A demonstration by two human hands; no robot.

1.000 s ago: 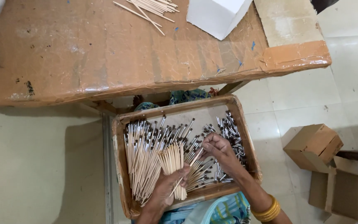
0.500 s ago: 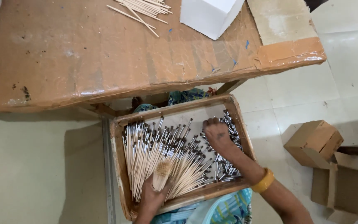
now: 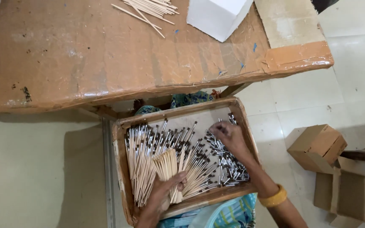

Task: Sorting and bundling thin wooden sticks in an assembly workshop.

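1. Wooden stick bundle (image 3: pixel 167 164) — your left hand (image 3: pixel 165 196) is gripping it over the cardboard tray (image 3: pixel 121 169).
2. Your right hand (image 3: pixel 229 137) is reaching with loosely curled fingers into the metal-tipped pieces (image 3: pixel 229 166) — I can't tell if it's holding any.

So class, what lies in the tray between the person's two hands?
In the head view, loose brushes lie between the left hand, which grips a bundle, and the right hand.

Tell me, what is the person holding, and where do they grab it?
The left hand holds a bundle of thin wooden sticks by its lower end. The right hand rests among the metal-tipped sticks; whether it grips any cannot be told.
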